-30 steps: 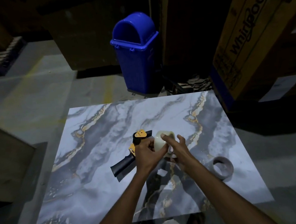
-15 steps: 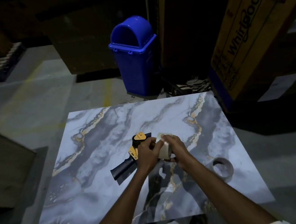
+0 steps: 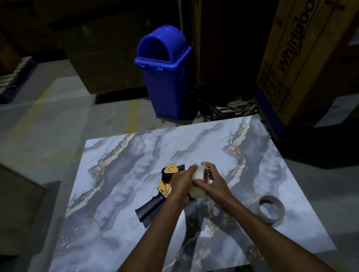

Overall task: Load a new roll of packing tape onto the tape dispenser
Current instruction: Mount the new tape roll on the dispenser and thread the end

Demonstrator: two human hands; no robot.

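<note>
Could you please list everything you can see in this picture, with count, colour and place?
table: one, grey-white marble with gold veins, centre.
tape dispenser: one, black and yellow, at table centre, under the left hand.
new tape roll: one, clear-whitish, between both hands.
empty core: one, brownish-grey, lying on the table's right side.
bin: one, blue, beyond the table.
Whirlpool carton: one, brown, upper right.
left hand: one, grip on dispenser and roll.
right hand: one, grip on the roll.
</note>
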